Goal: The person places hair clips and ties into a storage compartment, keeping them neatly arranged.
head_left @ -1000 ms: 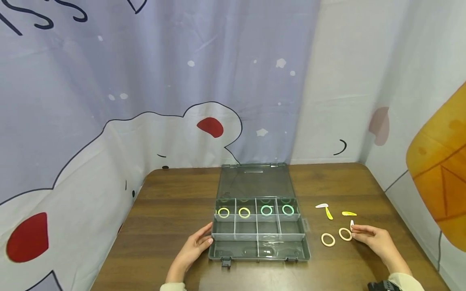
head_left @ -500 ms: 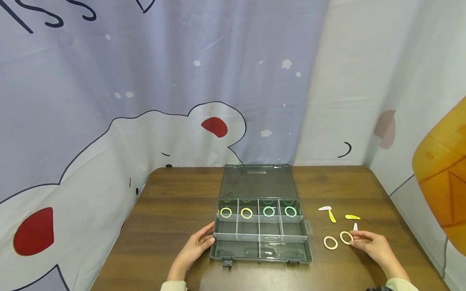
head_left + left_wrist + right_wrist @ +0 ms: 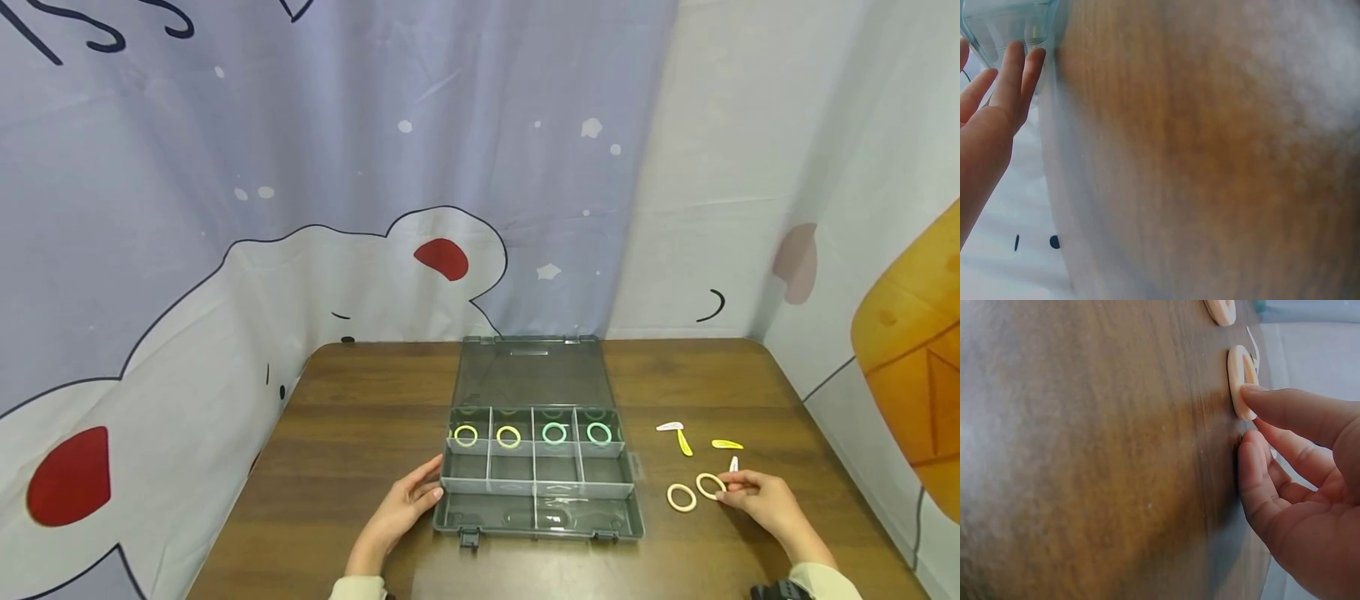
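Observation:
A grey see-through divider box (image 3: 489,517) stands with its lid (image 3: 531,375) folded back. Two yellow hair ties (image 3: 466,436) and two green hair ties (image 3: 554,432) sit in its back compartments, one in each. My left hand (image 3: 397,512) rests its extended fingers against the box's left side; the left wrist view shows these fingers (image 3: 1010,81) touching its wall. At the right, my right hand (image 3: 765,504) pinches the edge of a cream hair tie (image 3: 1237,384), thumb on the near face, another finger behind. A second cream hair tie (image 3: 681,497) lies just left of it.
Beyond the right hand lie a pale pink snap clip (image 3: 670,427), a yellow snap clip (image 3: 684,442), another yellow clip (image 3: 727,444) and a whitish clip (image 3: 734,463) partly hidden by fingers. A printed curtain (image 3: 555,208) hangs behind the wooden table (image 3: 360,417).
My right fingers have shifted from beside the whitish clip onto the cream hair tie, which has edged slightly left. The left hand stays at the box. The head view has shifted a little.

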A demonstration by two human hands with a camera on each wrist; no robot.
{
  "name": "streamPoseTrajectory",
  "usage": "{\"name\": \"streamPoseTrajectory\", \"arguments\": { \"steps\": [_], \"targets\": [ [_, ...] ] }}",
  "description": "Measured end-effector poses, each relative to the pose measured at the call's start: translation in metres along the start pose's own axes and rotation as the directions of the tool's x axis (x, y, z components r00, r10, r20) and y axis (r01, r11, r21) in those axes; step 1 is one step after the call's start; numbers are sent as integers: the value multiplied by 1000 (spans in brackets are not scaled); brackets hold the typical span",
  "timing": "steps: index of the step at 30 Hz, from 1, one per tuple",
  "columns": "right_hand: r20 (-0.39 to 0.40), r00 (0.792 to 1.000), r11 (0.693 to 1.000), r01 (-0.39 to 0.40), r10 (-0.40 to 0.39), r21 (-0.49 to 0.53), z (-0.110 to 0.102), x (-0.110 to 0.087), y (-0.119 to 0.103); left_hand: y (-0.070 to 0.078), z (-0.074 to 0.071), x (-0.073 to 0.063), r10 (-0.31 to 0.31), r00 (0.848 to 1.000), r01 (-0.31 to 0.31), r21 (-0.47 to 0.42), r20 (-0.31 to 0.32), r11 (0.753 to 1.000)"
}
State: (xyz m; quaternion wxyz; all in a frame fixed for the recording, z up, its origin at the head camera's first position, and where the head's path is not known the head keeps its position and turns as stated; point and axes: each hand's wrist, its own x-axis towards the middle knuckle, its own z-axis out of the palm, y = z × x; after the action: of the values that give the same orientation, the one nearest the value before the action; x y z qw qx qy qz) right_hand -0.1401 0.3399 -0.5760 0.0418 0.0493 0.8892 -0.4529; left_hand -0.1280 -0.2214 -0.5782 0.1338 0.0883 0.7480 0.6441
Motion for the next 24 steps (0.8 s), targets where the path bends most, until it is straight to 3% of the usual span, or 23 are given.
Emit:
{"name": "streamPoseTrajectory", "arguments": {
  "steps": [7, 16, 24],
  "targets": [
    [-25, 1000, 1000, 5, -5, -19, 2, 2, -1, 2, 1, 0, 2, 1000, -2, 13, -8, 1000],
    [-68, 998, 985, -20, 8, -171, 2, 4, -4, 3, 2, -1, -18, 1000, 18, 2, -7, 1000],
    [-67, 998, 985, -24, 12, -169, 2, 6, -7, 6, 3, -2, -14, 1000, 14, -1, -12, 1000]
  ]
}}
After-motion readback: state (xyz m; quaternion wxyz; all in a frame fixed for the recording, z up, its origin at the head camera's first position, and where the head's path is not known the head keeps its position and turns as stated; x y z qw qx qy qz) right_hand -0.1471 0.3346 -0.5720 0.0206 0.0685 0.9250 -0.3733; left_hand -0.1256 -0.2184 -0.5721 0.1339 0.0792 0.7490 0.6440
